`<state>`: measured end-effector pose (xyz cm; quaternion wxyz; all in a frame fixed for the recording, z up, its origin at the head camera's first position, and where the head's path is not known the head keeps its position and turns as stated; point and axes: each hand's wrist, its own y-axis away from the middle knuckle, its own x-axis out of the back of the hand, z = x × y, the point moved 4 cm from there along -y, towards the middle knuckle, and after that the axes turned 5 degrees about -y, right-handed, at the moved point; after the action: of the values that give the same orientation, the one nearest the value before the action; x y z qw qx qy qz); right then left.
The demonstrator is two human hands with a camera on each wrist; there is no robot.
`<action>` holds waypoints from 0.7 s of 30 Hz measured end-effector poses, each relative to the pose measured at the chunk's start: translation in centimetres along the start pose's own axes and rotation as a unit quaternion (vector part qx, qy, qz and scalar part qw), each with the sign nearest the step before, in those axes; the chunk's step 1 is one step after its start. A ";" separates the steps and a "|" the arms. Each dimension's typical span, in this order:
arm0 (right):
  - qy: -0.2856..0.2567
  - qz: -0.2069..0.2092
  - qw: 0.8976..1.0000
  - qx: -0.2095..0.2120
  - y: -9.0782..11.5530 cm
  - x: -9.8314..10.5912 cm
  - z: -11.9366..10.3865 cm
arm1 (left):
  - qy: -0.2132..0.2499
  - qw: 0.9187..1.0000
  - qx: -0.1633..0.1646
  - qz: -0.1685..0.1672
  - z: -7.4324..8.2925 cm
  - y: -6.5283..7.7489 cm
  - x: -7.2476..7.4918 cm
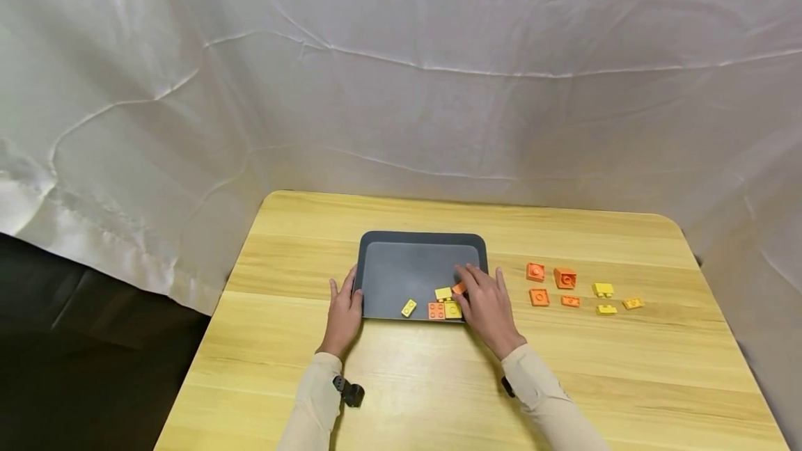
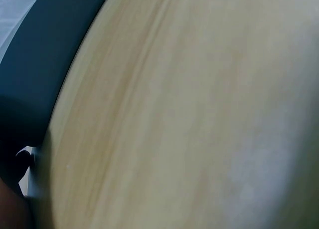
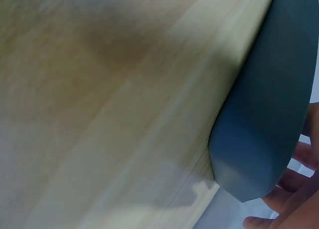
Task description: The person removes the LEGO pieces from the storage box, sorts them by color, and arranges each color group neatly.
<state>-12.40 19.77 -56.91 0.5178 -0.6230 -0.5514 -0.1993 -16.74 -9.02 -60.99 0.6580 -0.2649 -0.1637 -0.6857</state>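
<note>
In the head view a dark grey tray [image 1: 407, 236] lies on the wooden table. My left hand [image 1: 342, 317] grips its left side, thumb at the rim and fingers along the outer wall. Over the tray's right side, my right hand [image 1: 487, 308] pinches an orange toy building brick [image 1: 460, 288] between thumb and fingers; the hand hides part of it. Near those fingertips lie a small yellow brick [image 1: 443, 294], an orange square brick [image 1: 436, 310] and a yellow square brick [image 1: 452, 310]. Another yellow brick [image 1: 409, 308] lies apart, nearer the tray's front middle.
Right of the tray, several loose bricks lie on the table [image 1: 595, 367], among them a tall orange brick [image 1: 565, 278], a flat orange brick [image 1: 539, 297] and a yellow brick [image 1: 603, 289]. A pale curtain [image 1: 438, 124] hangs behind the table's far edge.
</note>
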 end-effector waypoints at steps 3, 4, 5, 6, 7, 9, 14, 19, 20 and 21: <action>0.000 0.001 1.000 -0.001 0.0 0.0 0.0 | 0.001 1.000 0.006 -0.003 0.0 0.0 0.0; 0.000 0.002 1.000 -0.001 0.0 -0.1 0.0 | 0.002 1.000 0.009 -0.004 0.0 0.0 0.0; -0.001 0.002 1.000 -0.002 0.0 -0.1 0.0 | 0.003 1.000 0.012 -0.006 0.0 0.0 0.0; -0.002 0.001 1.000 -0.002 0.0 -0.1 0.1 | 0.003 1.000 0.015 -0.008 0.0 0.0 0.1; -0.003 0.000 1.000 -0.003 0.0 -0.2 0.1 | 0.003 1.000 0.017 -0.010 0.0 0.0 0.1; -0.003 -0.005 1.000 -0.006 0.0 -0.3 0.2 | 0.004 1.000 0.019 -0.012 0.0 0.0 0.1; -0.002 -0.018 1.000 -0.017 0.0 -0.6 0.4 | 0.002 1.000 0.016 -0.013 -0.1 -0.1 0.0; -0.011 -0.015 0.999 -0.030 -0.2 -0.7 0.4 | 0.006 1.000 0.022 -0.013 -0.1 0.0 0.0; -0.012 -0.013 0.999 -0.032 -0.3 -0.7 0.4 | 0.006 1.000 0.023 -0.012 0.0 0.0 0.0; -0.013 -0.011 0.999 -0.034 -0.3 -0.8 0.4 | 0.006 1.000 0.025 -0.012 0.0 0.0 0.1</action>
<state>-13.07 19.72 -57.54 0.4869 -0.6363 -0.5582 -0.2155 -16.74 -9.07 -60.97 0.6572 -0.2422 -0.1795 -0.6908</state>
